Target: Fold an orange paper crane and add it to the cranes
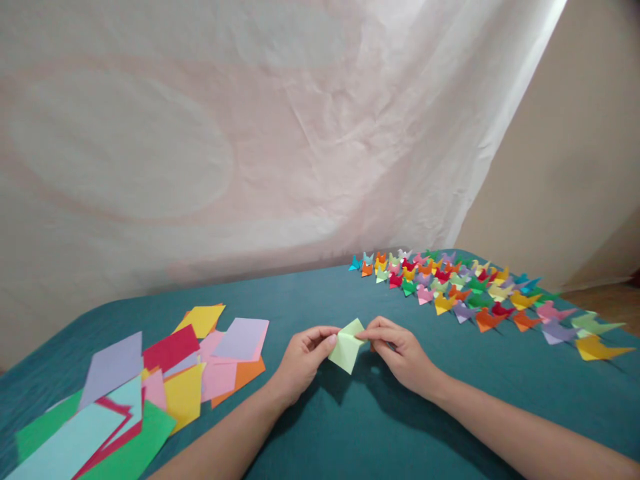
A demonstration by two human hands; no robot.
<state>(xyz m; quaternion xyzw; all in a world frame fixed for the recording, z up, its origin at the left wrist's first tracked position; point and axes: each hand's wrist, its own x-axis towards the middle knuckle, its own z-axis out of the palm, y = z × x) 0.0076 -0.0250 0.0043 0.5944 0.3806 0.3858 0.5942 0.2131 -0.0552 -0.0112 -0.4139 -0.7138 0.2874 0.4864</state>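
A light green sheet of paper (346, 352), creased and partly folded, is held up over the table between my two hands. My left hand (306, 360) pinches its left edge between thumb and fingers. On the other side, my right hand (397, 348) has thumb and fingertips closed on the right corner. The paper's upper part stands up in a point, and its lower corner hangs down. Shadows of the hands and paper fall on the cloth just below.
Loose coloured sheets, among them a red sheet (170, 348) and a yellow sheet (185, 397), overlap at the left on the dark green tablecloth (300, 300). Rows of folded paper birds (465, 311) stand at the right. A pale curtain (250, 133) hangs behind the table.
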